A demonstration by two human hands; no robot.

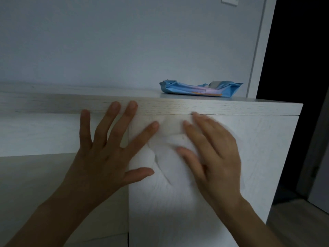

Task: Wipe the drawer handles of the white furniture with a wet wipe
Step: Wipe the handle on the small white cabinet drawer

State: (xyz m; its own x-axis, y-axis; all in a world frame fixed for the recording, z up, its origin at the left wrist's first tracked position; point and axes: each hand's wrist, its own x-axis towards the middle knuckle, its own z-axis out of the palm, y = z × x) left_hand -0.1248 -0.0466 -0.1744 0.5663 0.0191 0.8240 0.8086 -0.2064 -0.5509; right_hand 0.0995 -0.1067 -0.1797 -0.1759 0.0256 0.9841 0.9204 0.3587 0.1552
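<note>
The left hand [108,154] is spreading wide, palm toward the white furniture [258,157], its fingers splayed; the two middle fingertips are reaching up to the front edge of the top board [53,102] and the forefinger is pointing toward a white wet wipe [169,154]. The wipe is lying flat and creased against the furniture's front panel, just under the top board, between the two hands. The right hand [211,150] is blurring slightly and is pressing its fingers onto the wipe, held fairly flat rather than closed. No drawer handle is showing clearly; whether one is lying under the wipe I cannot tell. Further right, a blue packet of wipes [201,89] is resting on the top board, well apart from both hands.
</note>
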